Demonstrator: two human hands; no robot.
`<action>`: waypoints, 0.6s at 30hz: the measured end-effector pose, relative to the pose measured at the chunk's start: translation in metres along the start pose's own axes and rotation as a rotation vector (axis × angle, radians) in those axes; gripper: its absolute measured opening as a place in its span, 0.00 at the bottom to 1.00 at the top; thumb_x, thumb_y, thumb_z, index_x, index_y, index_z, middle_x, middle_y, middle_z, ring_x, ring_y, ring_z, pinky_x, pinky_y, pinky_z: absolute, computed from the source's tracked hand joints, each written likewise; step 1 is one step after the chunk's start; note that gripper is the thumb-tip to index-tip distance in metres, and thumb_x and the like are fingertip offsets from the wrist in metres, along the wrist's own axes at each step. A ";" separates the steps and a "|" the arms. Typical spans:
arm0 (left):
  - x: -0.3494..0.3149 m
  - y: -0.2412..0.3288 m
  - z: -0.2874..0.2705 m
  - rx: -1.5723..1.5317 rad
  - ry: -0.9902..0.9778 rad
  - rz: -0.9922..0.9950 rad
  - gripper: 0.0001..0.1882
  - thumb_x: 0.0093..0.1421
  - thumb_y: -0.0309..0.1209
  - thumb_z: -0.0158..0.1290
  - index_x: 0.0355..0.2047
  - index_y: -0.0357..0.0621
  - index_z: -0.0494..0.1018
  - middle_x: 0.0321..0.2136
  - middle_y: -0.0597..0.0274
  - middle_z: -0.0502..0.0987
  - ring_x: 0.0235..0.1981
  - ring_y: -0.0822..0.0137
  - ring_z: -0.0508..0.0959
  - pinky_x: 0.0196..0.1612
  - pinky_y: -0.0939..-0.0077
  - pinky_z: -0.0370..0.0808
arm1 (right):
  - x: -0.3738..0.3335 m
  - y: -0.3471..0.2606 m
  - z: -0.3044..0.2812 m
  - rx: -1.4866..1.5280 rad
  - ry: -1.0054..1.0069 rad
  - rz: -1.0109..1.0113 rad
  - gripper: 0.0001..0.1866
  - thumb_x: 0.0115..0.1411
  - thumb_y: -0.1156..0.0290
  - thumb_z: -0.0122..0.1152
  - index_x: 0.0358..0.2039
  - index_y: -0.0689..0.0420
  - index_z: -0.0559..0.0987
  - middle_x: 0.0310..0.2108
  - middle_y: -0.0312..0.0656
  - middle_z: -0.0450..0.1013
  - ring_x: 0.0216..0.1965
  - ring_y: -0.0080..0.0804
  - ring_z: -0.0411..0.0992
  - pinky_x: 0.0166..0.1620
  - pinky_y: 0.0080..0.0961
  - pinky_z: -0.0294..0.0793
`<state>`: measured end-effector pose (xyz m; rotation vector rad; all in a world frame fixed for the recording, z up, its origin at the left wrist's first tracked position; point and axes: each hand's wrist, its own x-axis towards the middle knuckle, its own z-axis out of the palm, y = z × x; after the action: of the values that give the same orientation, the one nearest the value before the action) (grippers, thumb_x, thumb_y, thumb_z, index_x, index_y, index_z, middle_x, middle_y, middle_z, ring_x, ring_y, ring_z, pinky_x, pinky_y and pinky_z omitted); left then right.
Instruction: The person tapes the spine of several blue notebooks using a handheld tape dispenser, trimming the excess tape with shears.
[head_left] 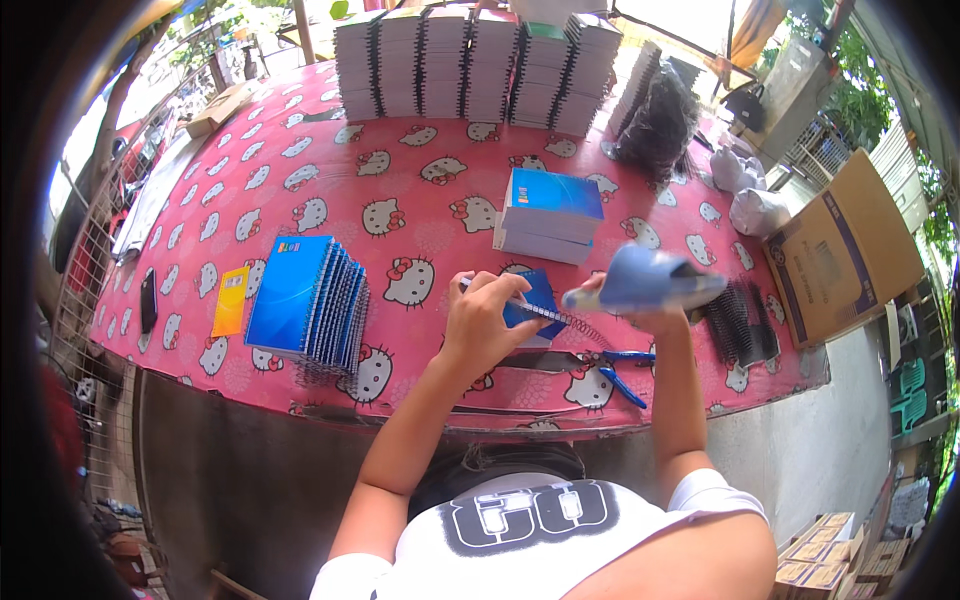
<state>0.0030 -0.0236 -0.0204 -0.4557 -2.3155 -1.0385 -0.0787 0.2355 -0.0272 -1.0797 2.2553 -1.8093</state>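
Head view, notebook [541,288] pinched in left grip [487,313], blurred object [650,281] clasped in right grip [660,320]

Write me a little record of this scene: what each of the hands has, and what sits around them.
Left hand: gripping a small blue-covered notebook
Right hand: holding a blue slipper-shaped object, blurred
At the notebook's edge: thin spiral wire coil
Near table edge: blue-handled pliers
Left side: stack of blue spiral-bound notebooks; flat yellow booklet
Right side: bunch of dark coils; brown cardboard box
Surface: pink cover with white cat faces
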 end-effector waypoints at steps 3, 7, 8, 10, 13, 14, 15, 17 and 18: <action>0.007 -0.005 -0.003 -0.023 0.060 0.037 0.21 0.41 0.37 0.70 0.34 0.45 0.76 0.36 0.61 0.78 0.41 0.60 0.75 0.50 0.60 0.67 | 0.023 -0.014 -0.001 -0.399 0.073 0.132 0.12 0.48 0.80 0.67 0.35 0.59 0.77 0.34 0.34 0.76 0.37 0.19 0.72 0.38 0.20 0.75; -0.002 -0.013 -0.012 -0.112 0.125 -0.099 0.19 0.40 0.31 0.71 0.33 0.44 0.77 0.47 0.54 0.73 0.47 0.55 0.74 0.46 0.60 0.74 | 0.028 -0.026 0.013 -0.036 0.010 0.194 0.13 0.44 0.84 0.64 0.33 0.61 0.78 0.28 0.33 0.74 0.31 0.17 0.70 0.32 0.19 0.70; -0.004 -0.016 -0.013 -0.155 0.134 -0.158 0.20 0.40 0.30 0.72 0.33 0.44 0.77 0.47 0.54 0.73 0.47 0.56 0.74 0.46 0.60 0.74 | 0.032 -0.027 0.019 -0.051 -0.021 0.147 0.14 0.42 0.84 0.64 0.32 0.60 0.79 0.26 0.33 0.74 0.30 0.16 0.69 0.31 0.19 0.70; -0.011 -0.019 -0.015 -0.305 0.125 -0.259 0.19 0.44 0.26 0.69 0.38 0.44 0.77 0.45 0.57 0.74 0.44 0.63 0.76 0.46 0.67 0.75 | 0.043 -0.023 0.024 -0.170 0.078 0.189 0.14 0.40 0.81 0.66 0.32 0.60 0.79 0.26 0.32 0.75 0.29 0.18 0.70 0.32 0.21 0.71; -0.021 -0.028 -0.014 -0.507 0.132 -0.415 0.22 0.52 0.18 0.62 0.49 0.42 0.75 0.43 0.63 0.77 0.41 0.75 0.78 0.45 0.81 0.76 | 0.040 -0.047 0.032 0.127 0.015 0.177 0.15 0.42 0.76 0.69 0.33 0.62 0.78 0.26 0.33 0.76 0.29 0.20 0.72 0.32 0.25 0.72; -0.022 -0.032 -0.014 -0.580 0.153 -0.408 0.22 0.53 0.17 0.62 0.49 0.41 0.75 0.43 0.62 0.78 0.41 0.75 0.78 0.45 0.81 0.77 | 0.049 -0.037 0.033 -0.086 0.026 0.160 0.16 0.42 0.76 0.69 0.34 0.62 0.78 0.26 0.34 0.76 0.29 0.21 0.73 0.32 0.25 0.72; -0.019 -0.033 -0.016 -0.657 0.163 -0.398 0.22 0.53 0.17 0.61 0.50 0.40 0.75 0.43 0.61 0.79 0.41 0.75 0.78 0.45 0.81 0.77 | 0.061 -0.028 0.037 -0.299 0.048 0.143 0.16 0.42 0.76 0.68 0.34 0.62 0.78 0.26 0.34 0.76 0.29 0.22 0.73 0.33 0.25 0.72; -0.021 -0.035 -0.018 -0.768 0.161 -0.411 0.22 0.53 0.16 0.60 0.50 0.38 0.75 0.43 0.60 0.79 0.43 0.75 0.78 0.45 0.80 0.77 | 0.060 -0.023 0.037 -0.256 0.032 0.163 0.16 0.41 0.78 0.67 0.35 0.61 0.77 0.26 0.39 0.75 0.31 0.22 0.72 0.35 0.25 0.71; -0.024 -0.037 -0.018 -0.801 0.159 -0.437 0.22 0.53 0.15 0.60 0.50 0.38 0.75 0.44 0.60 0.80 0.43 0.74 0.78 0.46 0.80 0.77 | 0.060 -0.024 0.041 -0.251 0.003 0.145 0.17 0.41 0.78 0.67 0.35 0.61 0.77 0.26 0.39 0.75 0.31 0.21 0.72 0.36 0.24 0.71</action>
<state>0.0097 -0.0631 -0.0465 -0.1369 -1.8118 -2.1368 -0.0942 0.1664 0.0030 -0.9143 2.5405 -1.5066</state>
